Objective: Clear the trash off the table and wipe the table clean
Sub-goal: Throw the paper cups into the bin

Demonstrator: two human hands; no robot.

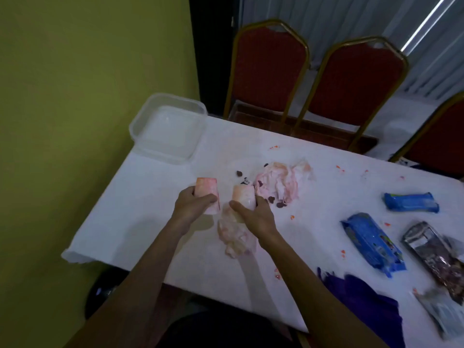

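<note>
My left hand [192, 205] grips a stained pinkish plastic cup [207, 188] above the white table [150, 197]. My right hand [253, 214] grips a second stained cup [242, 195] right beside it. A crumpled pink-stained tissue [278, 183] lies just beyond my right hand, and another stained wad [236, 241] lies under my right wrist. Dark crumbs [276, 203] and small orange-red spots [292, 217] dot the table.
A clear plastic tub [168, 131] sits at the table's far left corner. Two blue wrappers [411, 202] [374, 243], silver foil packets [437, 254] and a purple cloth [361, 295] lie at the right. Red chairs [268, 69] stand behind; a dark bin [103, 290] is below the left edge.
</note>
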